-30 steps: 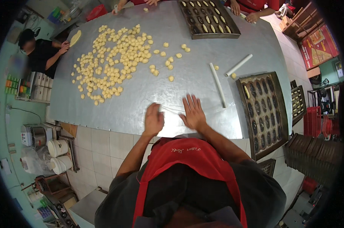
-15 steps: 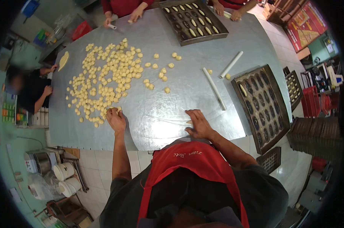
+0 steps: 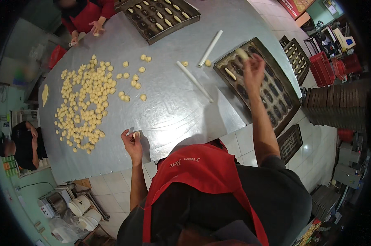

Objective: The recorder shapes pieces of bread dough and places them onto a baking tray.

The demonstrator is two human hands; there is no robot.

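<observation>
My left hand (image 3: pixel 132 145) is near the front edge of the steel table (image 3: pixel 161 123), fingers curled on a dough ball (image 3: pixel 136 134). Left and beyond it lies a large spread of pale dough balls (image 3: pixel 83 98). My right hand (image 3: pixel 254 69) is over the dark moulded tray (image 3: pixel 283 110) at the table's right, fingers on an elongated dough piece (image 3: pixel 242 53) at the tray's far end. One other shaped piece (image 3: pixel 230 74) lies in that tray. Two white rods (image 3: pixel 193 81) lie on the steel between the balls and tray.
A second tray (image 3: pixel 152 24) with shaped pieces sits at the far side beside a co-worker in red (image 3: pixel 83 16). Another co-worker (image 3: pixel 23 145) stands at the left. Further trays (image 3: pixel 296 61), stacked trays (image 3: pixel 329 102) and red crates (image 3: pixel 320 67) are at the right.
My left hand has gone to the dough balls and come back nearer with one. My right hand has moved rightward and forward over the tray with a shaped piece. The view has turned right.
</observation>
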